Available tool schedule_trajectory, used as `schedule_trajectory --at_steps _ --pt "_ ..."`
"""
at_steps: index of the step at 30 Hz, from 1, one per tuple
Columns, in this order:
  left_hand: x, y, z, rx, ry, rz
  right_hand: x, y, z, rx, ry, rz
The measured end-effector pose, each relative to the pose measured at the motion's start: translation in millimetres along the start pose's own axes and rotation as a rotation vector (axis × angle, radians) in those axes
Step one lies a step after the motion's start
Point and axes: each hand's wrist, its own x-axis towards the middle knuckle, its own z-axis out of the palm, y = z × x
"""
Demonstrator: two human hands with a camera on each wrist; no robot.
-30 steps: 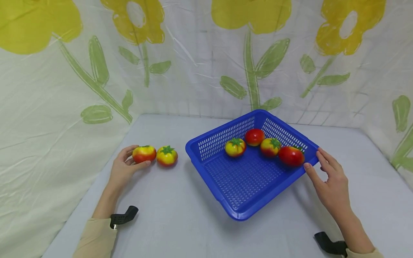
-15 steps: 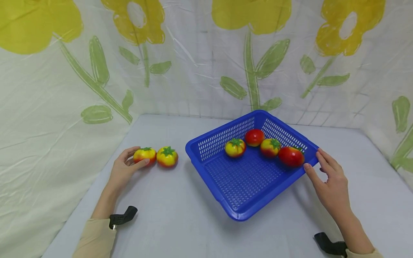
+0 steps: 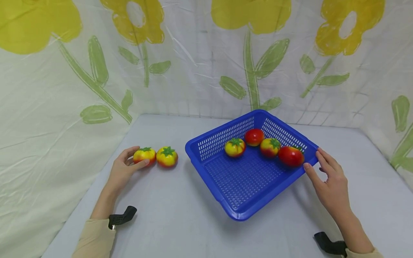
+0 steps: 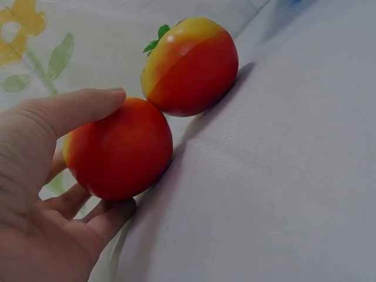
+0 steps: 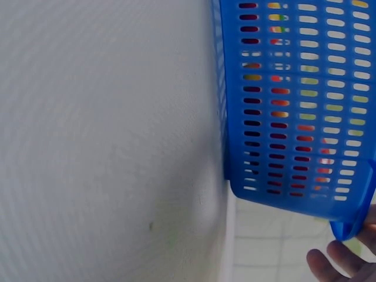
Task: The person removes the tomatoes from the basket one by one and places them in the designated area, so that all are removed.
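My left hand (image 3: pixel 122 168) holds a red-and-yellow tomato (image 3: pixel 145 155) on the table, thumb on its near side and fingers behind. Its green leafy top faces up. A second tomato (image 3: pixel 167 157) sits against it on the right; in the left wrist view that tomato (image 4: pixel 191 66) touches the held one (image 4: pixel 120 150). My right hand (image 3: pixel 333 184) grips the right corner of a blue plastic basket (image 3: pixel 209 179) between thumb and fingers. Several tomatoes lie inside, the red one (image 3: pixel 291 156) nearest that hand. The right wrist view shows the basket's slotted side (image 5: pixel 294 117), with fingertips (image 5: pixel 343 258) at its rim.
A pale cloth covers the table (image 3: pixel 180 215). Behind it hangs a white curtain (image 3: pixel 193 86) printed with yellow flowers. The basket stands at an angle, right of the two loose tomatoes, with a strip of table between.
Between one second and half a second ago, the tomato in my left hand rolled slightly, bringing its green top more into view. The right hand and basket stay put.
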Motion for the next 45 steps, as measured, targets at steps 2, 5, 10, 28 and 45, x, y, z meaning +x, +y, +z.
schedule_trajectory --at_steps 2,5,10,28,45 --pt "-0.2 0.0 -0.7 0.01 -0.003 0.0 0.8 -0.4 0.0 0.002 -0.002 -0.002" --pt "-0.5 0.0 -2.0 0.019 -0.01 0.0 1.2 -1.1 -0.1 -0.003 -0.004 0.001" --pt "-1.4 0.9 -4.1 0.022 -0.021 -0.004 0.3 -1.2 0.1 -0.014 -0.007 0.006" --pt "-2.9 3.8 -8.8 0.086 -0.039 -0.008 -1.7 -0.1 -0.8 -0.018 -0.018 0.016" --pt "-3.5 2.5 -7.5 0.088 -0.015 -0.007 -0.8 -1.3 -1.3 -0.013 -0.019 0.022"
